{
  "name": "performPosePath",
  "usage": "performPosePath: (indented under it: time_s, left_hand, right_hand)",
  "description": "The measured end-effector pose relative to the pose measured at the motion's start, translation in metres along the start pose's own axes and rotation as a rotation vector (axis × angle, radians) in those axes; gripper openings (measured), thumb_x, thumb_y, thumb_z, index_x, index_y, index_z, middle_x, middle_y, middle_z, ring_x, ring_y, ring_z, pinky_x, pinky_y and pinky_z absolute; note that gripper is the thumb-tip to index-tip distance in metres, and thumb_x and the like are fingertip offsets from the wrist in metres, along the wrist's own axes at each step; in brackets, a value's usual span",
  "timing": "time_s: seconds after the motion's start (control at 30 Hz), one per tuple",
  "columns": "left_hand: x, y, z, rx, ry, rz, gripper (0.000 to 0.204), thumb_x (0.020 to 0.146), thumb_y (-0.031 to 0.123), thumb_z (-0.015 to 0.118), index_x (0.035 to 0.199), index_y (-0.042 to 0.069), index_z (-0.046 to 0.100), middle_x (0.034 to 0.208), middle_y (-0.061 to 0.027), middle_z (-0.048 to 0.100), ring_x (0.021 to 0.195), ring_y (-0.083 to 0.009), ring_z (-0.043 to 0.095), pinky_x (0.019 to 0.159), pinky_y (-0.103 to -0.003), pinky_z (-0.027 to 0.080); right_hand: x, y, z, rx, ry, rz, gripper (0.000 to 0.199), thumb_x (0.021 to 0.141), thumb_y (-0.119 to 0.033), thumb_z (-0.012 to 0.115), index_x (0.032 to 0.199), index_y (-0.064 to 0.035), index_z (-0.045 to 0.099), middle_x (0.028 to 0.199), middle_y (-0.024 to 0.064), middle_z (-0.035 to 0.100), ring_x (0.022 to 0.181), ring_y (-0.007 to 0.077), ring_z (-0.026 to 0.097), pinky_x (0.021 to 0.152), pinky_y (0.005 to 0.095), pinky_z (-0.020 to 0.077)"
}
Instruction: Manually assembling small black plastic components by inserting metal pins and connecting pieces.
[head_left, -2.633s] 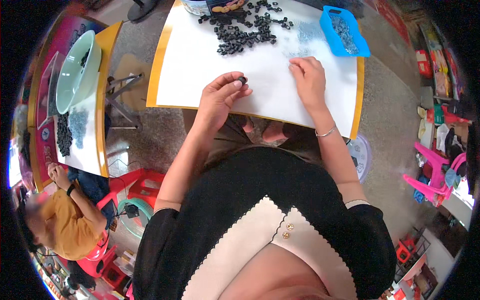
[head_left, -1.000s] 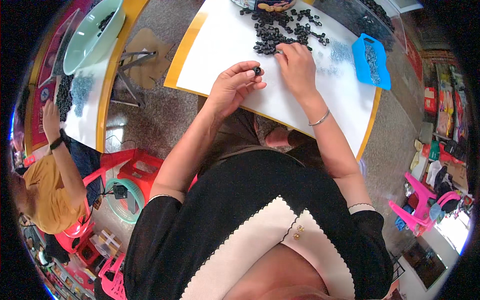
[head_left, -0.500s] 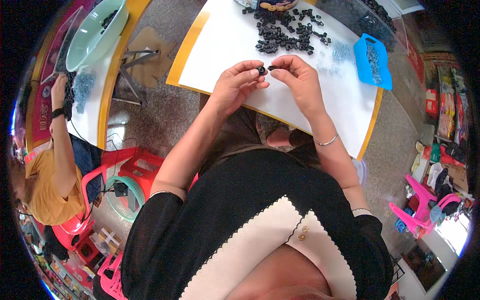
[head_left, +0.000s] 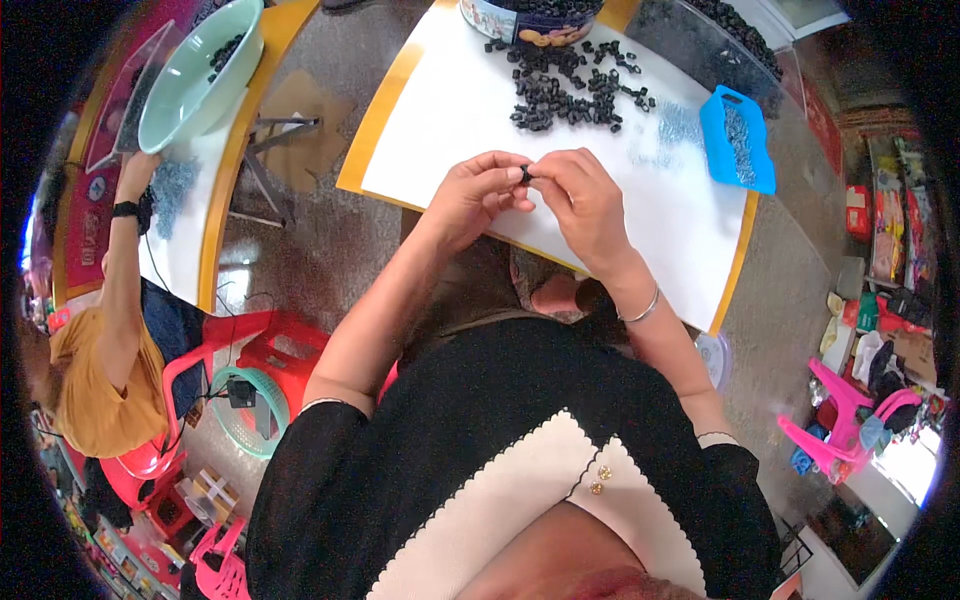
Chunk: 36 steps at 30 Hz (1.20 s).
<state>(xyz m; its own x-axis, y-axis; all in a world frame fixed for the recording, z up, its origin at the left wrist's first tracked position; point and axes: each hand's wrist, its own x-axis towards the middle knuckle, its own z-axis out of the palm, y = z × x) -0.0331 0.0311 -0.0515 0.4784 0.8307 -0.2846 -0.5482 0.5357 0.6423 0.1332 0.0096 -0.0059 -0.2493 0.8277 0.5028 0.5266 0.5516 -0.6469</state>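
Note:
My left hand [head_left: 478, 196] pinches a small black plastic part [head_left: 525, 174] between thumb and forefinger, above the near side of the white tabletop [head_left: 440, 125]. The fingertips of my right hand [head_left: 585, 198] are closed in a pinch and meet the left ones at this part. Whatever sits between the right fingertips is mostly covered by them. Beyond both hands lies a loose heap of black plastic parts [head_left: 565, 95]. To the right of it, small clear bluish pieces [head_left: 680, 127] are scattered, and a blue tray [head_left: 755, 178] holds more of them.
At the table's far edge stands a round tub [head_left: 490, 22] filled with black parts, beside a clear bin [head_left: 690, 45]. On the left a co-worker [head_left: 115, 370] sits at another table with a pale green basin [head_left: 190, 115]. A pink stool [head_left: 845, 410] lies at the right.
My right hand has closed in on the left, and the gap between the two black pieces is gone. Both hands appear slightly lower in the picture. The view has shifted a little.

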Motion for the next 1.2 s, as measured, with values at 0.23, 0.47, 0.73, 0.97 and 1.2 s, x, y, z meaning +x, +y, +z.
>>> performPosePath:
  time_s: [0.23, 0.47, 0.73, 0.97, 1.2]
  left_hand:
    - [-0.001, 0.004, 0.003, 0.099, -0.018, -0.006, 0.018, 0.085, 0.004, 0.057, 0.101, -0.005, 0.058, 0.086, -0.0080, 0.059, 0.072, -0.0145, 0.060, 0.070, -0.029, 0.056]
    - [-0.002, 0.007, 0.002, 0.063, -0.048, -0.051, 0.020, 0.085, 0.005, 0.058, 0.102, -0.005, 0.057, 0.086, -0.0073, 0.059, 0.073, -0.0122, 0.059, 0.071, -0.029, 0.057]
    - [-0.002, 0.006, 0.000, 0.107, -0.075, -0.047, 0.024, 0.086, 0.013, 0.058, 0.105, -0.001, 0.055, 0.084, -0.0073, 0.061, 0.069, -0.0132, 0.061, 0.069, -0.023, 0.052]
    - [-0.002, 0.003, 0.002, 0.053, -0.054, -0.009, 0.019, 0.086, 0.006, 0.057, 0.103, -0.004, 0.057, 0.086, -0.0077, 0.058, 0.074, -0.0125, 0.059, 0.073, -0.029, 0.056]
    - [-0.002, 0.003, 0.003, 0.028, -0.040, -0.002, 0.019, 0.086, 0.004, 0.057, 0.103, -0.005, 0.056, 0.086, -0.0078, 0.058, 0.075, -0.0137, 0.060, 0.074, -0.029, 0.056]
  right_hand:
    - [-0.003, 0.009, 0.000, -0.028, -0.040, -0.083, 0.013, 0.076, 0.000, 0.061, 0.089, -0.0038, 0.060, 0.083, 0.0101, 0.058, 0.077, 0.0260, 0.056, 0.066, 0.0337, 0.0470]
    - [-0.008, 0.000, -0.001, 0.229, -0.022, 0.304, 0.013, 0.077, -0.005, 0.064, 0.089, -0.0026, 0.061, 0.081, 0.0080, 0.060, 0.068, 0.0154, 0.058, 0.060, 0.0267, 0.0471]
    - [-0.007, -0.001, -0.001, 0.178, -0.023, 0.251, 0.012, 0.078, -0.006, 0.064, 0.089, -0.0032, 0.062, 0.080, 0.0077, 0.060, 0.068, 0.0153, 0.059, 0.060, 0.0258, 0.0476]
    - [-0.009, 0.002, 0.002, 0.212, 0.011, 0.312, 0.013, 0.079, -0.006, 0.062, 0.091, -0.0030, 0.063, 0.082, 0.0077, 0.062, 0.070, 0.0157, 0.060, 0.063, 0.0262, 0.0481]
    - [-0.011, 0.001, 0.003, 0.328, 0.042, 0.424, 0.014, 0.078, -0.007, 0.065, 0.091, -0.0029, 0.064, 0.081, 0.0066, 0.064, 0.070, 0.0128, 0.058, 0.064, 0.0252, 0.0467]
